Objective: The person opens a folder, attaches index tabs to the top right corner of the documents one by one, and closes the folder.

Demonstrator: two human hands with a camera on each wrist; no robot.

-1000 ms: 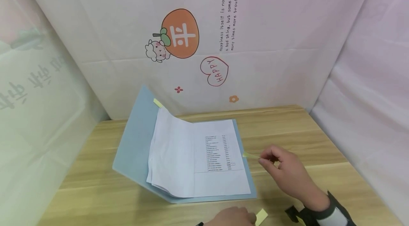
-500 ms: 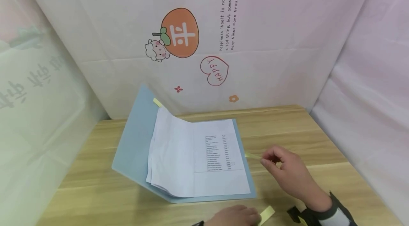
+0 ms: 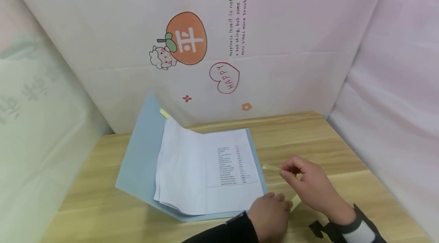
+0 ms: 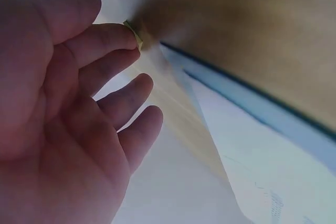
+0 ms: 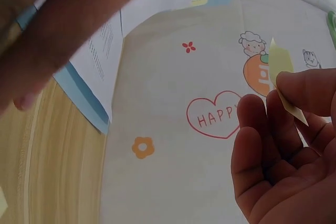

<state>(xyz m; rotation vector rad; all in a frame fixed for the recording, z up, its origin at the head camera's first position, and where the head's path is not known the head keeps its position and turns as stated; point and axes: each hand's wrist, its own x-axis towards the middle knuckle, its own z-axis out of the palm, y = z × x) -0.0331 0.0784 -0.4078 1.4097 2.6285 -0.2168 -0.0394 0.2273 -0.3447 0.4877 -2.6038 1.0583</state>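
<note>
A light blue folder [image 3: 137, 166] stands open on the wooden table, its left cover raised, white sheets [image 3: 181, 170] inside. The right-hand page [image 3: 236, 197] carries a small printed table. Just beyond the folder's right edge, my right hand [image 3: 308, 185] pinches a slim yellow sticky note [image 3: 271, 167] between thumb and index finger; the right wrist view shows this note [image 5: 281, 64] standing up from the fingertips. My left hand [image 3: 271, 214] is by the folder's lower right corner, a yellow sticky pad [image 3: 295, 201] at its fingertips. Only the edge of the pad [image 4: 135, 34] shows in the left wrist view.
Another yellow sticky note [image 3: 164, 113] juts from the top of the turned sheets. The wooden tabletop [image 3: 329, 136] meets a printed white cloth [image 3: 274, 63] behind, with more cloth hanging on both sides.
My left hand has moved up and to the right with the yellow pad, close to my right hand. The right hand keeps its note almost still. The head view has shifted slightly.
</note>
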